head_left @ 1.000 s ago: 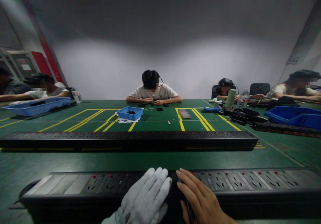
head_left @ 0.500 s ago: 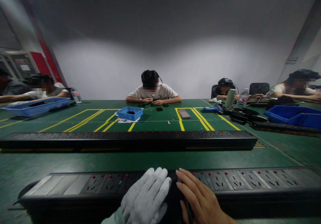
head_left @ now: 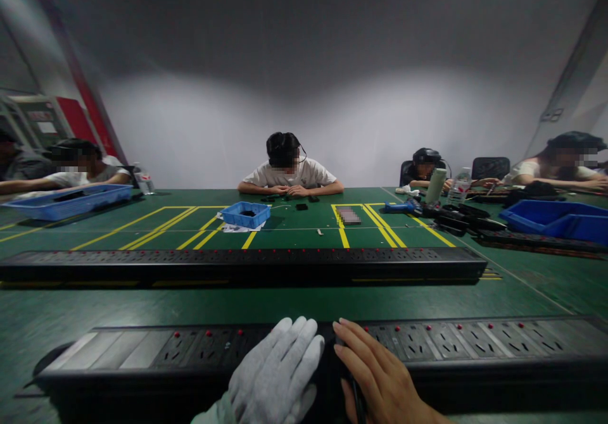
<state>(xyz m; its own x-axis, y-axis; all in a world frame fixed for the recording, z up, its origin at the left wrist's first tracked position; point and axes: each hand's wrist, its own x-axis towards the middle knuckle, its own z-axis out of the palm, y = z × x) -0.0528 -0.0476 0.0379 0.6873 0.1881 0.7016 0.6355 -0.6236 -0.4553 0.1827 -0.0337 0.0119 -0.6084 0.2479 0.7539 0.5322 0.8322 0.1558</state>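
A long black power strip [head_left: 427, 342] with many sockets and small red switches lies across the near edge of the green table. My left hand [head_left: 275, 373], in a white glove, rests flat on its middle with the fingers stretched out side by side. My bare right hand [head_left: 380, 380] lies right beside it, fingers extended over the strip's top. The two hands almost touch. A thin dark thing shows by the right thumb; I cannot make out what it is.
A second long power strip [head_left: 237, 262] lies farther back. Beyond it are a small blue tray [head_left: 247, 214], yellow floor-tape lines, blue bins [head_left: 555, 218] and black parts at right, and a blue tray [head_left: 66, 199] at left. Several people sit round the table's far sides.
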